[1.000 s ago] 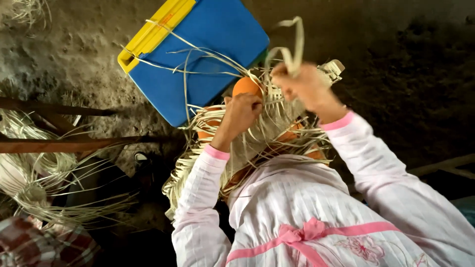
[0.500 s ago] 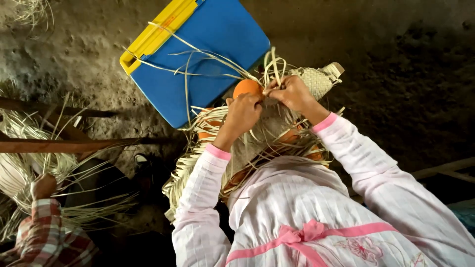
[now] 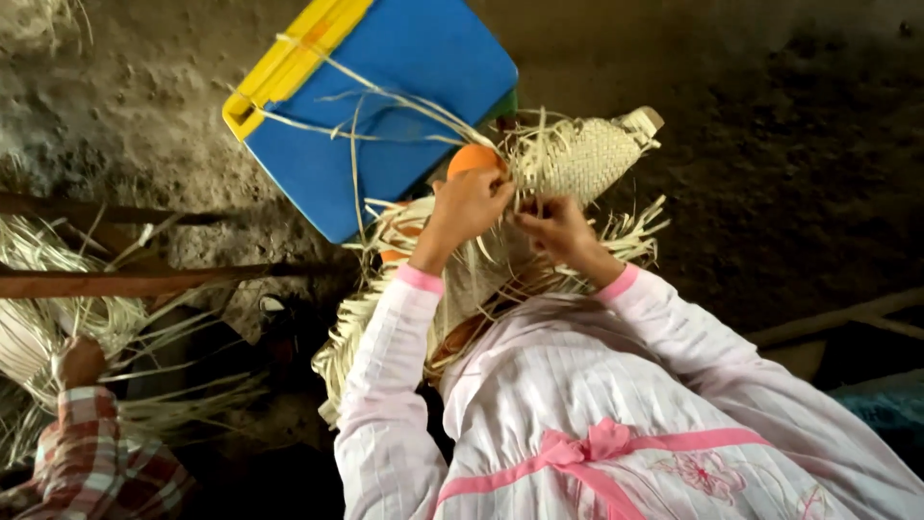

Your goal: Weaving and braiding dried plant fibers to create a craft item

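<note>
Head view, nearest first: pink-and-white striped sleeves [image 3: 385, 385] at 6 o'clock, reaching up toward the middle of the picture.

Left hand [image 3: 472, 207] just above centre, fingers curled shut on the woven straw piece [image 3: 587, 159], knuckles touching the orange rounded form [image 3: 472, 157] that peeks out at 12 o'clock of that hand. Right hand [image 3: 558, 226] just beside it at 3 o'clock, fingertips pinched on thin straw strips [image 3: 525, 197] at the loose edge of the weave. Between the two hands, barely any gap.

Finished, tight part of the weave at 1 o'clock of the right hand, beyond the fingertips; unwoven fringe [image 3: 635, 236] spreading out at 3 o'clock and down past the left wrist at 7 o'clock.

Step in hand, judging by the pinch: working a loose strip into the weave while the other hand steadies the piece. Next move likely calling for a firm hold by the left and a clean pull on one strip without snagging its neighbours.

Farther off, at 11 o'clock, a blue container [image 3: 404, 96] with a yellow edge, long strands trailing across it. At 8 o'clock, another person's hand [image 3: 79, 361] with a plaid sleeve, amid a straw bundle [image 3: 58, 279]. Beyond all, bare earth floor [image 3: 770, 144].
</note>
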